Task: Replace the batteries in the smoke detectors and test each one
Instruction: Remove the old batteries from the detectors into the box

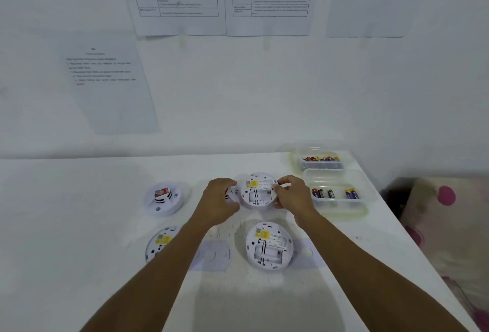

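Several white round smoke detectors lie on the white table [79,226]. My left hand [221,199] and my right hand [291,194] grip the far-centre detector [258,191] by its two sides, back side up with a yellow label and an open battery bay. A part with black slots shows under my left fingers. Another detector [268,245] lies back up nearer me, its bay open. A third [164,198] stands face up at the left. A fourth [158,243] is partly hidden by my left forearm.
Two clear plastic tubs stand at the right: the near tub [337,195] holds several batteries, the far tub [321,162] is fuller. Two flat pale mounting plates [214,255] lie near me. Printed sheets hang on the wall. The table's right edge borders patterned fabric [449,226].
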